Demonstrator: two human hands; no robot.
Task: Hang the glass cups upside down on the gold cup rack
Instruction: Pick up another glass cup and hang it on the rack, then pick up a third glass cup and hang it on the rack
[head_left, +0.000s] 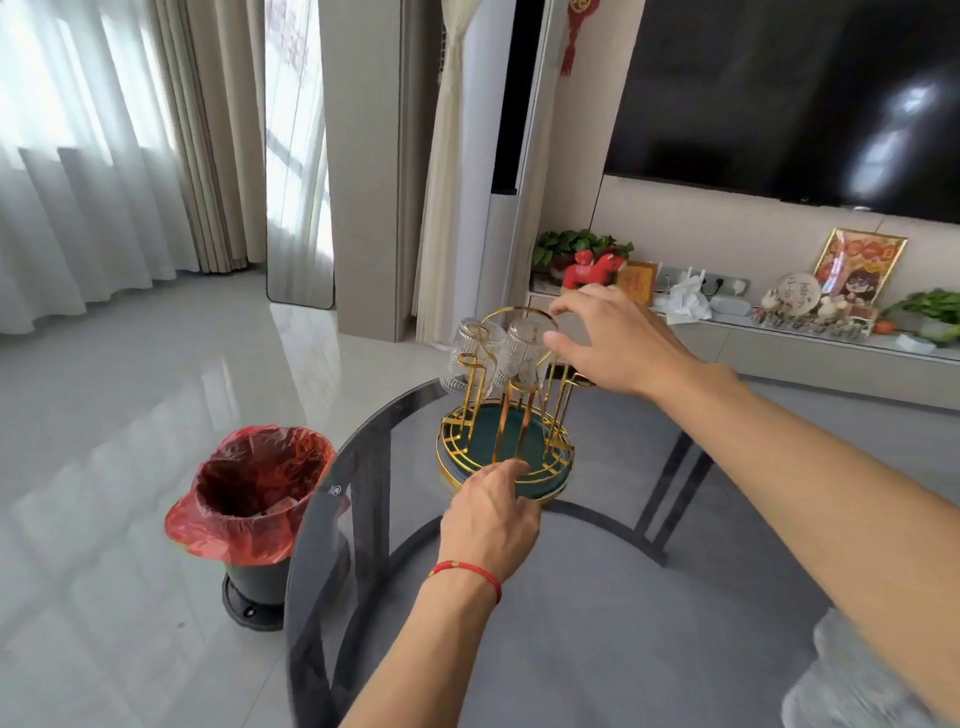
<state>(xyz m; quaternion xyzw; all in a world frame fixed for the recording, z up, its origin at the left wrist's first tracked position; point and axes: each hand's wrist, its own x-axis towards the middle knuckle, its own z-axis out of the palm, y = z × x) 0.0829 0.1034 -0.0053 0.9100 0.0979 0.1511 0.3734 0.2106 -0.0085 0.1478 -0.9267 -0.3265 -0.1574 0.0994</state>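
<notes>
The gold cup rack, with a dark green tray base, stands on the far left part of a round smoked-glass table. Two ribbed glass cups hang upside down on its left pegs, one further left and the other nearer the centre. My left hand grips the front rim of the rack's base. My right hand is at the rack's top right, thumb and fingers curled around what looks like a clear glass cup. That cup is faint and hard to make out.
A bin with a red liner stands on the tiled floor left of the table. A crumpled clear object lies at the table's near right edge. A low cabinet with ornaments and plants runs behind, under a wall television.
</notes>
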